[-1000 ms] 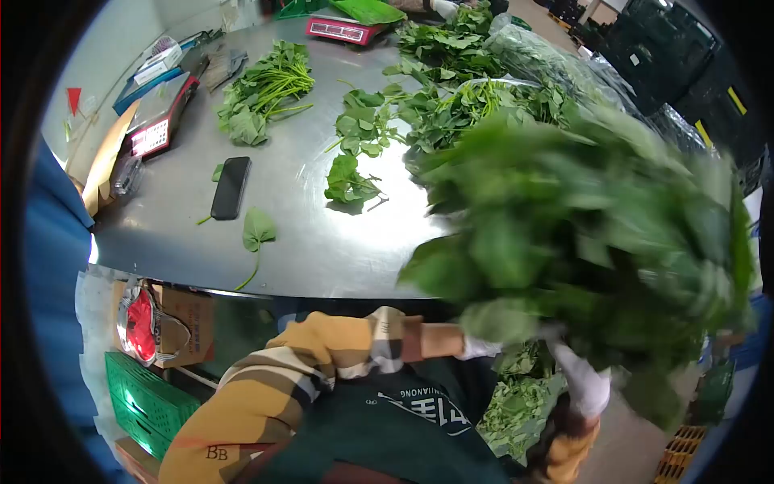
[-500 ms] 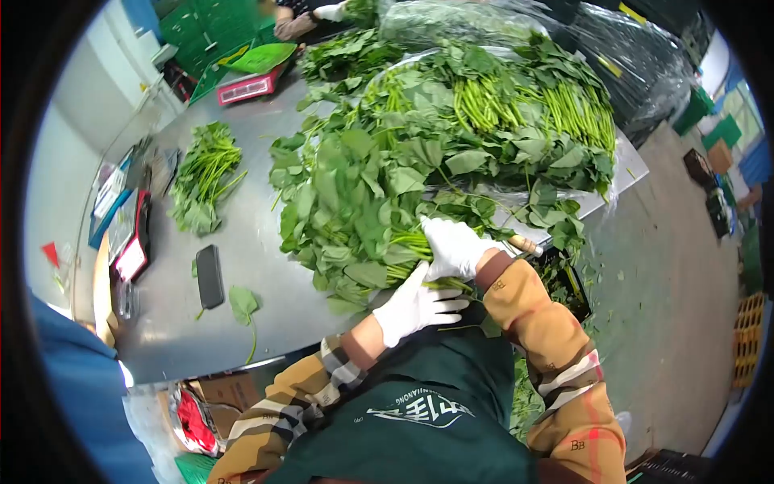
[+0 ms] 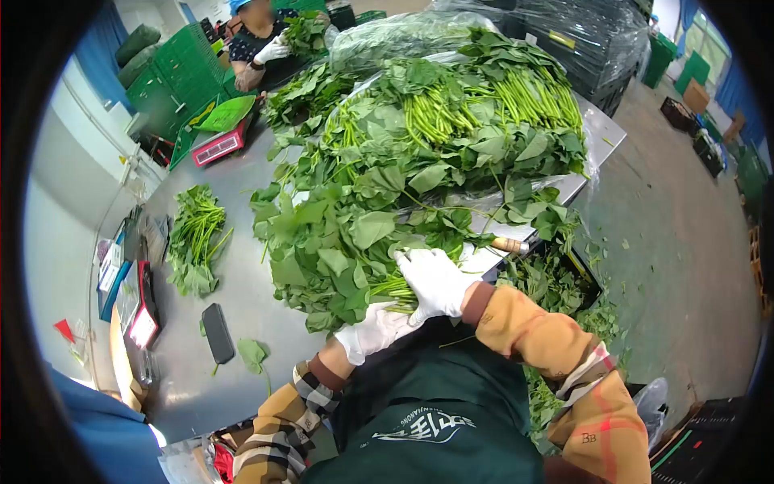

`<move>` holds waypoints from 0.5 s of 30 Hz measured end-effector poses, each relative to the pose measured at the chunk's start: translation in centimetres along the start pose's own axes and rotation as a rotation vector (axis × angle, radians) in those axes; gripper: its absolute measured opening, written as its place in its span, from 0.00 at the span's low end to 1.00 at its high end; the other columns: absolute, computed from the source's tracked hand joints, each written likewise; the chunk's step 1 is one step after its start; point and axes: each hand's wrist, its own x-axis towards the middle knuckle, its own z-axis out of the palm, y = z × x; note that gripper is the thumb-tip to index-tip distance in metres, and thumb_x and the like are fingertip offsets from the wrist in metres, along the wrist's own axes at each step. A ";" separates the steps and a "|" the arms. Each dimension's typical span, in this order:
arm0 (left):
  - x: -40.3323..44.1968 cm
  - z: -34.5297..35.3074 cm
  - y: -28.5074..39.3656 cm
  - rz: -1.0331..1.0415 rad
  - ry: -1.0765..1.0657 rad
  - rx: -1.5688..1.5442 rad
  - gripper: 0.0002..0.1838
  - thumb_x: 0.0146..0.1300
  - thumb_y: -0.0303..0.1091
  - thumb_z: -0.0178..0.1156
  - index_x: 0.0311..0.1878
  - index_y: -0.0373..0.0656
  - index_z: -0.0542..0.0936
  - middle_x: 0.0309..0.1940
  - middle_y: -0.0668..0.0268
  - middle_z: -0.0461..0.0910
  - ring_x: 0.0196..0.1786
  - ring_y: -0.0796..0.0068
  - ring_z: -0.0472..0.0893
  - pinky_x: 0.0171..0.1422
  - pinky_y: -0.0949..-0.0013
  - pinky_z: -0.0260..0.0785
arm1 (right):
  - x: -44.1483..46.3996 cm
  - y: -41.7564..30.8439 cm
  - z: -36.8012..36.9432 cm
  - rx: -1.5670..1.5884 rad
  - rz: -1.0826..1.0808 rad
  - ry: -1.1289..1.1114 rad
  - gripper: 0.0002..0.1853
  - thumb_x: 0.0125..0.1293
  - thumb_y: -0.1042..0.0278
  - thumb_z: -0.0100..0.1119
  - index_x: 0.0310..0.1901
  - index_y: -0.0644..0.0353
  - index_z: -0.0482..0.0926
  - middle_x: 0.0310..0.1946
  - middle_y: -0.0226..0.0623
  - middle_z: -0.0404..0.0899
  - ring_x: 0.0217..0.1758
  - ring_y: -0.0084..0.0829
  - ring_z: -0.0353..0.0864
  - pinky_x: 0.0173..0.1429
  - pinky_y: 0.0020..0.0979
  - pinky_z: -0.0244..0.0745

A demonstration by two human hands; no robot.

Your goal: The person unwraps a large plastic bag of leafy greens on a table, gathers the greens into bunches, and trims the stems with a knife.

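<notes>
A loose bunch of leafy greens (image 3: 322, 258) lies at the table's front edge, its cut stems pointing toward my body. My left hand (image 3: 377, 329), in a white glove, is wrapped at the stem ends from below. My gloved right hand (image 3: 435, 282) presses on the stems from above, its fingers touching them beside the left. Beyond, a large pile of bundled greens (image 3: 451, 113) rests on clear plastic. A wooden handle (image 3: 509, 245) sticks out right of my right hand.
A black phone (image 3: 218, 333), a single leaf (image 3: 252, 355) and a smaller bunch (image 3: 196, 242) lie left on the metal table (image 3: 181, 395). Scales (image 3: 219, 147) stand behind. A co-worker (image 3: 262, 44) holds greens across the table. Leaves (image 3: 556, 282) fill a container below right.
The raised bunch came down onto the table, and both hands moved to its stems. Since then my hands have drawn closer together. The view has shifted, showing more of the co-worker.
</notes>
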 end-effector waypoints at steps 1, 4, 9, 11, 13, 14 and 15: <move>0.6 -2.0 -0.2 0.081 -0.135 0.359 0.29 0.71 0.38 0.38 0.69 0.27 0.59 0.69 0.44 0.61 0.72 0.52 0.62 0.79 0.55 0.50 | 0.3 -0.3 -0.3 -0.003 0.021 -0.047 0.58 0.31 0.52 0.80 0.66 0.69 0.61 0.51 0.48 0.72 0.53 0.45 0.75 0.54 0.45 0.70; 1.0 -3.9 0.1 0.125 -0.360 0.842 0.26 0.72 0.39 0.41 0.66 0.31 0.63 0.67 0.46 0.65 0.69 0.52 0.66 0.76 0.55 0.55 | 0.7 -0.3 -1.1 -0.004 0.035 -0.120 0.56 0.33 0.58 0.80 0.67 0.67 0.61 0.50 0.47 0.74 0.52 0.44 0.76 0.53 0.43 0.70; -6.9 8.3 2.3 -0.348 -0.087 0.408 0.22 0.73 0.35 0.49 0.65 0.31 0.67 0.61 0.48 0.74 0.60 0.52 0.78 0.66 0.60 0.70 | 2.2 0.4 -1.1 -0.136 -0.045 -0.116 0.45 0.42 0.64 0.74 0.64 0.65 0.66 0.44 0.42 0.77 0.48 0.41 0.78 0.49 0.40 0.70; -7.5 11.0 1.1 0.125 -0.178 0.889 0.24 0.68 0.30 0.57 0.65 0.33 0.68 0.59 0.50 0.76 0.61 0.57 0.77 0.67 0.63 0.68 | 3.5 1.3 0.6 -0.231 -0.108 -0.057 0.39 0.47 0.62 0.70 0.63 0.63 0.68 0.43 0.41 0.78 0.47 0.40 0.78 0.47 0.39 0.70; -6.6 13.9 3.7 0.707 -0.095 1.732 0.35 0.56 0.34 0.70 0.65 0.35 0.68 0.54 0.51 0.78 0.61 0.56 0.76 0.66 0.63 0.66 | 3.5 1.2 -1.9 -0.108 -0.110 -0.141 0.30 0.59 0.53 0.57 0.61 0.59 0.71 0.43 0.41 0.77 0.47 0.39 0.78 0.48 0.41 0.68; -5.1 13.2 4.2 0.859 -0.020 1.777 0.38 0.51 0.36 0.72 0.65 0.36 0.67 0.53 0.51 0.77 0.60 0.54 0.76 0.66 0.62 0.65 | 4.0 1.8 -1.2 -0.070 -0.088 -0.163 0.32 0.58 0.54 0.58 0.64 0.59 0.69 0.45 0.42 0.76 0.48 0.40 0.77 0.50 0.41 0.68; -3.6 12.2 4.5 1.011 0.057 1.816 0.41 0.47 0.38 0.74 0.65 0.37 0.67 0.53 0.51 0.76 0.59 0.53 0.75 0.66 0.61 0.64 | 4.4 2.3 -0.4 -0.030 -0.065 -0.185 0.35 0.57 0.55 0.60 0.66 0.58 0.67 0.46 0.43 0.75 0.50 0.40 0.76 0.51 0.42 0.68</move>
